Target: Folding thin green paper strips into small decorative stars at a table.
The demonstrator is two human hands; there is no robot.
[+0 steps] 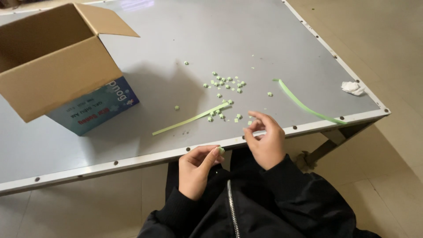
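A grey table (246, 39) with a riveted pale edge fills the view; at its far left an open cardboard box (57, 66) lies tipped, flaps spread, its inside not visible; a black jacket (264, 207) shows at the bottom. The right hand (264, 141) hovers over the near table edge, fingers loosely curled and apart, holding nothing visible; the left hand (197, 169), below the edge, pinches a small green folded star (221, 150) between thumb and forefinger. Two green paper strips lie flat: one strip (189, 120) runs lower-left to upper-right; a curved strip (304, 103) runs towards the right corner. Tiny green stars (227, 83) are scattered mid-table; a crumpled white tissue (352, 87) sits by the right edge.
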